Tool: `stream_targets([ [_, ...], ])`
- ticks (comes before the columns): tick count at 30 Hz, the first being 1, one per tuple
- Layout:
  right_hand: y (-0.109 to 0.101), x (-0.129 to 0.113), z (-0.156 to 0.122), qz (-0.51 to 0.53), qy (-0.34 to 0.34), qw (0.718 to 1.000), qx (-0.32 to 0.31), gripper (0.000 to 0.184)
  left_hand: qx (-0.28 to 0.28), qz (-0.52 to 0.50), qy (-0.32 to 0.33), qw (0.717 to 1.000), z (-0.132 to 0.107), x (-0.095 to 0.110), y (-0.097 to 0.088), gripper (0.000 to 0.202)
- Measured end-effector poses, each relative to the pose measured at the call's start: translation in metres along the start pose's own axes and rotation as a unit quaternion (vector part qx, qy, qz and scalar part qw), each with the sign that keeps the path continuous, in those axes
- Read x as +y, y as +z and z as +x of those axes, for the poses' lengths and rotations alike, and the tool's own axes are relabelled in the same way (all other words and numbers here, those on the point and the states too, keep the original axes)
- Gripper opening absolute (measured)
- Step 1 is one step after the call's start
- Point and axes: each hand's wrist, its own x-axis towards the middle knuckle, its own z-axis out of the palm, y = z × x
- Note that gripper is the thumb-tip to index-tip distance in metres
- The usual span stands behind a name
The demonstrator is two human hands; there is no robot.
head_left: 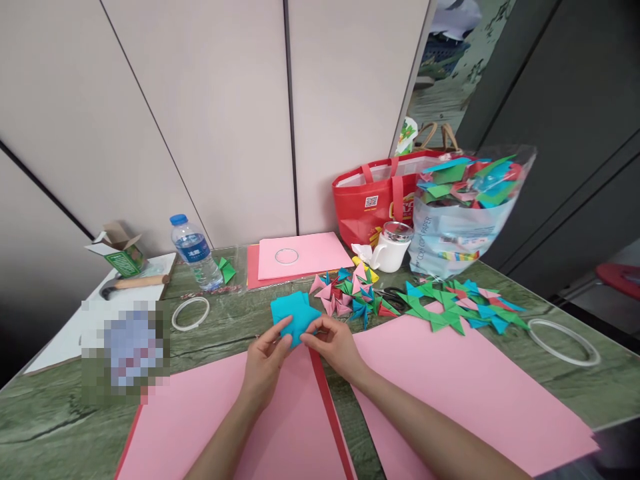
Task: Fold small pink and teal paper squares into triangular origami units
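Observation:
A small blue sheet of paper (300, 321) is pinched between my two hands, just above the top edge of a pink sheet. My left hand (267, 357) grips its lower left side between thumb and fingers. On its right side, my right hand (334, 343) pinches the edge the same way. Behind the held piece lies more blue paper (286, 303), partly covered by it. Under my forearms are large pink sheets (210, 413) with a red sheet along their edge, and another pink stack (450, 393) lies to the right.
Folded paper pieces (345, 293), black scissors (393, 297) and green-blue paper rings (445, 310) lie beyond my right hand. A white mug (395, 248), red bag (365, 207) and filled plastic bag (445, 233) stand behind. Leftward are a water bottle (193, 250), hammer (135, 283) and white ring (191, 313).

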Motion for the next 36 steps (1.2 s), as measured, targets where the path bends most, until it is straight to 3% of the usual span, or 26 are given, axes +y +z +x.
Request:
stream_targets([
  [3,0.0007,0.0004,-0.0004,0.006,0.003,1.000,0.011,0.017,-0.041,0.004,-0.022,0.999,-0.0014,0.0010,0.0007,0.055],
  [16,0.0052,-0.0035,-0.0051,-0.027,-0.022,0.998,0.045,0.015,0.018,0.021,-0.022,0.999,-0.0027,-0.0038,0.0043,0.059],
  [21,0.0063,-0.0015,-0.0055,0.013,-0.005,0.999,0.041,0.016,0.022,0.023,-0.013,0.999,-0.0023,-0.0058,0.0034,0.057],
  [27,0.0029,-0.0046,-0.0046,-0.049,-0.039,0.998,0.032,0.013,0.024,0.031,-0.027,0.999,-0.0035,-0.0021,0.0043,0.058],
  [36,0.0041,0.0032,-0.0045,-0.016,0.002,1.000,0.005,0.016,-0.001,0.020,-0.020,1.000,-0.0022,-0.0052,0.0039,0.053],
])
